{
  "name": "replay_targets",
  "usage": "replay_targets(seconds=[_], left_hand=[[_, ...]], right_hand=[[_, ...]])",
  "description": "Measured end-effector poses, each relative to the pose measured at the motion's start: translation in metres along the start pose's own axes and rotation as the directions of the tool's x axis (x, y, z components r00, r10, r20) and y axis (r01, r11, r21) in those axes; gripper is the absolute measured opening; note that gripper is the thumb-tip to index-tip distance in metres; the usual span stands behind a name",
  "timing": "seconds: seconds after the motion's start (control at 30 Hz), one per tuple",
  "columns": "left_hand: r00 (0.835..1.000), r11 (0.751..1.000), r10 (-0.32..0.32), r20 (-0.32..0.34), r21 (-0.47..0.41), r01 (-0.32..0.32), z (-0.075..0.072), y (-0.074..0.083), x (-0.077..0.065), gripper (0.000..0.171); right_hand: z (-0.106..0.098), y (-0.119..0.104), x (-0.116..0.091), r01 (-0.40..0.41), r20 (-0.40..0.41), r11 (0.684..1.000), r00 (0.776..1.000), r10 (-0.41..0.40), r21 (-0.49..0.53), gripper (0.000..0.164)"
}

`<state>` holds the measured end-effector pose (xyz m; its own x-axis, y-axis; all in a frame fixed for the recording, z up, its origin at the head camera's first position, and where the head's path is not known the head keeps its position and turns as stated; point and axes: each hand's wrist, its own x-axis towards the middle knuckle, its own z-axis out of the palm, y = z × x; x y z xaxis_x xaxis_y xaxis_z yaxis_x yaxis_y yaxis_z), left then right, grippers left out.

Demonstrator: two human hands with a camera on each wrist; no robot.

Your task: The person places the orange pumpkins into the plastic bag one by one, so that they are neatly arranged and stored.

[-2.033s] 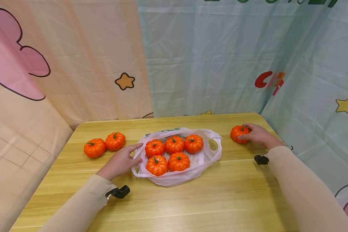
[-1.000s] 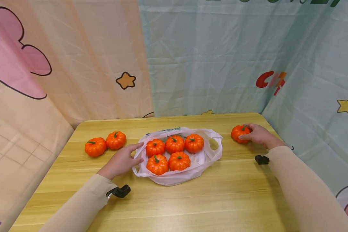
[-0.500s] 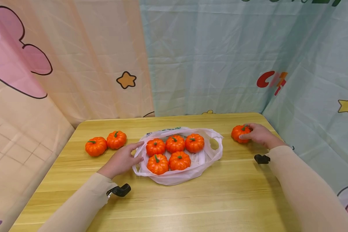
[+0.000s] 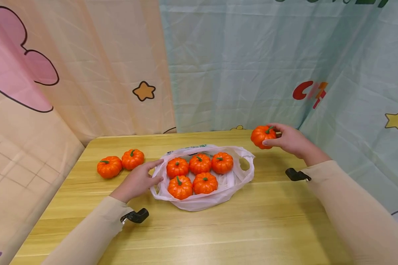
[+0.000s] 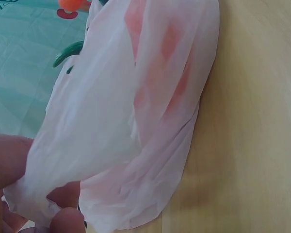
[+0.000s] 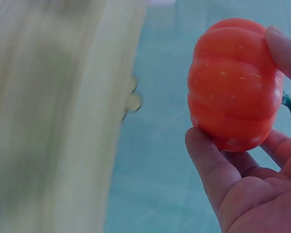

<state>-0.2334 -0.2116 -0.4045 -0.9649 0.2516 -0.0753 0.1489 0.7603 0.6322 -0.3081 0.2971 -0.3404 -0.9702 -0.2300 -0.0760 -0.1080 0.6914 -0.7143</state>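
Observation:
My right hand (image 4: 290,141) holds a small orange pumpkin (image 4: 262,137) with a green stem, lifted above the table at the back right. In the right wrist view, thumb and fingers grip that pumpkin (image 6: 235,85) from both sides. A white plastic bag (image 4: 202,203) lies spread at the table's middle with several pumpkins (image 4: 204,183) inside its mouth. At the bag's left side my left hand (image 4: 137,181) holds the rim by its handle. The left wrist view shows fingertips (image 5: 68,221) pinching the thin plastic (image 5: 92,116), with orange showing through the bag.
Two more pumpkins (image 4: 109,167) sit side by side on the wooden table (image 4: 199,235), left of the bag and beyond the left hand. Printed curtains (image 4: 232,73) hang behind the table and along both sides. A black wrist mount (image 4: 136,216) sticks out from each sleeve.
My right hand has raised its pumpkin off the table and moved it slightly left. My left hand stays at the bag's rim, and the other pumpkins keep their places.

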Motion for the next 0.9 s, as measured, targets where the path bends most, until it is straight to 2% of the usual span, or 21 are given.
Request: replay_targets(seconds=[0.17, 0.43, 0.67, 0.9], left_hand=[[1.0, 1.0, 0.007, -0.007, -0.009, -0.007, -0.001, 0.002, -0.002, 0.068], [1.0, 1.0, -0.01, -0.002, -0.029, 0.01, -0.002, 0.002, -0.003, 0.069], [1.0, 0.999, -0.013, -0.002, -0.038, 0.013, -0.003, 0.003, -0.002, 0.069], [1.0, 0.999, -0.019, -0.002, -0.043, 0.019, -0.004, 0.004, -0.004, 0.069]], right_hand=[[0.01, -0.032, -0.004, 0.07, 0.048, 0.998, 0.996, -0.07, 0.005, 0.082], [0.036, -0.062, -0.007, 0.112, 0.13, 0.993, 0.985, -0.115, 0.025, 0.079], [0.06, -0.073, -0.006, 0.16, 0.188, 0.987, 0.97, -0.155, -0.012, 0.077], [0.076, -0.077, -0.006, 0.183, 0.234, 0.983, 0.957, -0.173, -0.019, 0.079]])
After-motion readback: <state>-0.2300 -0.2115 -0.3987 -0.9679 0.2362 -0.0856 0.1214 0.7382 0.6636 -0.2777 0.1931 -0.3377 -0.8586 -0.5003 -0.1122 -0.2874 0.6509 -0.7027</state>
